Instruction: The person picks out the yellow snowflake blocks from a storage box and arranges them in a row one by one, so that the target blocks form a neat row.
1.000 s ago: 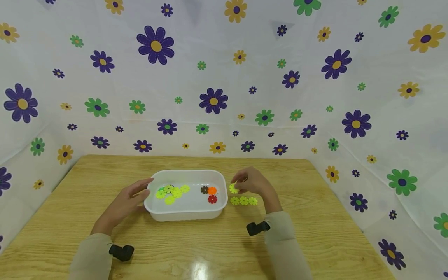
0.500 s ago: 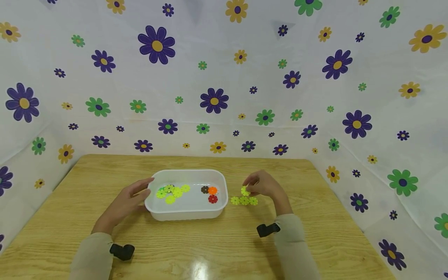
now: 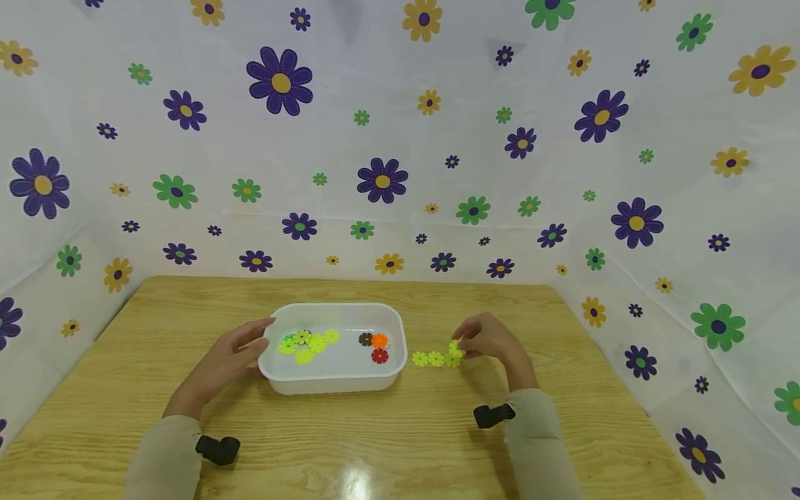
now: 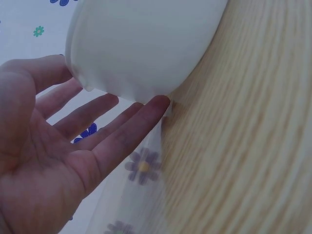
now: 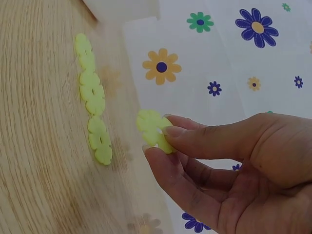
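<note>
Yellow disc [image 5: 151,126] is pinched by the right hand [image 3: 492,337], thumb against fingers, apparently for fine control, at two o'clock from the three-disc row [image 3: 435,359]; left hand [image 3: 228,357], fingers apart, touches the tray [image 3: 337,386] at nine o'clock, presumably steadying it.

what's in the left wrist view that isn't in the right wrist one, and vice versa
Only the left wrist view: the left hand, at the end of the white tub. Only the right: the right hand pinching a yellow flower piece, near a row of three yellow pieces. Both: wooden table, flowered cloth and, apparently, the tub, though barely in the right.
</note>
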`<state>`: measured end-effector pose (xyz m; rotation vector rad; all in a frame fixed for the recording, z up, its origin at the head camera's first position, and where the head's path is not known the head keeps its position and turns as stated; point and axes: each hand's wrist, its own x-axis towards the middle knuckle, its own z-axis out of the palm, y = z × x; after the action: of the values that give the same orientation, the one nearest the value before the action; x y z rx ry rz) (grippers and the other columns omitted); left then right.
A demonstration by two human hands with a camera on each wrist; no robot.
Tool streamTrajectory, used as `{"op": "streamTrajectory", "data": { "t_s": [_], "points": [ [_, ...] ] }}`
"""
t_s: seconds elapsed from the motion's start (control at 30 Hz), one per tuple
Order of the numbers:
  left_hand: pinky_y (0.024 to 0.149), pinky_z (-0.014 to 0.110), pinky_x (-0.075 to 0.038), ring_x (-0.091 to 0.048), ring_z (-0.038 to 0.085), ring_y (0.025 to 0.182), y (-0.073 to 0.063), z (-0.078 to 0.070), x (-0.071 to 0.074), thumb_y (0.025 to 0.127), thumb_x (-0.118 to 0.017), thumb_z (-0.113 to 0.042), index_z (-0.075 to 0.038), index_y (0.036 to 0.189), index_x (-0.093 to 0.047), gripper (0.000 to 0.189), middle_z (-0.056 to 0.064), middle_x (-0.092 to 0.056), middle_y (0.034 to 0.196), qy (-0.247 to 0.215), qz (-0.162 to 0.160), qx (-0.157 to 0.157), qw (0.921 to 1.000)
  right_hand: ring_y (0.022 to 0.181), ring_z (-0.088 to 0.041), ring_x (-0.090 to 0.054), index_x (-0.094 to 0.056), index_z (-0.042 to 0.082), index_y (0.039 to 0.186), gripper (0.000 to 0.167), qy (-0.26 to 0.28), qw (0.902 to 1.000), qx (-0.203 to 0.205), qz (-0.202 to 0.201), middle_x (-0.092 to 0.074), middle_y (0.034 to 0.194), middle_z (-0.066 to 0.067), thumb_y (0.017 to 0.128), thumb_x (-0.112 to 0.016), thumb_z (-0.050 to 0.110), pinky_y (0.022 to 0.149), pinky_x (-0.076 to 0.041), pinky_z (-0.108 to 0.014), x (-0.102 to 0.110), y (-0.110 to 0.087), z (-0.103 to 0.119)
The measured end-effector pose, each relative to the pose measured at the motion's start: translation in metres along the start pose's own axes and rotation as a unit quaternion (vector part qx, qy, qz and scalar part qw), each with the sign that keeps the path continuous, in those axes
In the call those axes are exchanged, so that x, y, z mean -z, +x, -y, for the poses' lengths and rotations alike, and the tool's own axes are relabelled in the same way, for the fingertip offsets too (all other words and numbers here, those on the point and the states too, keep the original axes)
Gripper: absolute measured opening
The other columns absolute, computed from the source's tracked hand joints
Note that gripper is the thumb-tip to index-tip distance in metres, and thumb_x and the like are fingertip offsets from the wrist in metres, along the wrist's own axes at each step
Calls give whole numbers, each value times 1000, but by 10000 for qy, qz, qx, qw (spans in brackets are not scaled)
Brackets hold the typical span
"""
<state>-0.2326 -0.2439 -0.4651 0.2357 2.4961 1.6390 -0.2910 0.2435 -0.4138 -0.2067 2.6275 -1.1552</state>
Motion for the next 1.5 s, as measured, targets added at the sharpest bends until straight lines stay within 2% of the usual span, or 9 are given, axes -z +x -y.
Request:
{"op": "streamTrajectory", "data": {
  "t_s": [0.37, 0.67, 1.07, 1.5],
  "points": [
    [108, 59, -52, -31, 53, 151, 0, 0, 0, 108, -51, -41, -19, 163, -31, 62, 23, -25, 170, 19, 24, 46, 10000, 85, -34, -75, -69, -13, 113, 21, 158, 9998, -79, -11, -72, 102, -26, 95, -64, -5, 85, -65, -49, 10, -6, -12],
    [105, 56, -55, -33, 54, 150, 0, 0, 1, 108, -52, -39, -17, 163, -31, 63, 24, -24, 170, -52, 44, 15, 10000, 81, -28, -74, -72, -11, 110, 18, -75, 9996, -262, -89, -73, 104, -25, 93, -66, -6, 81, -66, -43, 11, -4, -20],
    [104, 54, -56, -35, 53, 150, 0, 0, 0, 108, -52, -39, -17, 163, -32, 62, 24, -25, 169, -96, 29, 14, 9999, 78, -21, -72, -71, -11, 110, 19, 110, 9987, -491, -90, -73, 101, -23, 92, -65, -7, 78, -66, -40, 9, 0, -29],
    [103, 53, -57, -36, 53, 149, 2, 2, 1, 108, -52, -40, -17, 163, -32, 63, 24, -26, 169, -44, 42, 19, 10000, 74, -18, -69, -72, -10, 106, 16, -23, 9979, -636, -148, -71, 95, -20, 90, -67, -8, 73, -66, -36, 6, 3, -35]
  ]
}}
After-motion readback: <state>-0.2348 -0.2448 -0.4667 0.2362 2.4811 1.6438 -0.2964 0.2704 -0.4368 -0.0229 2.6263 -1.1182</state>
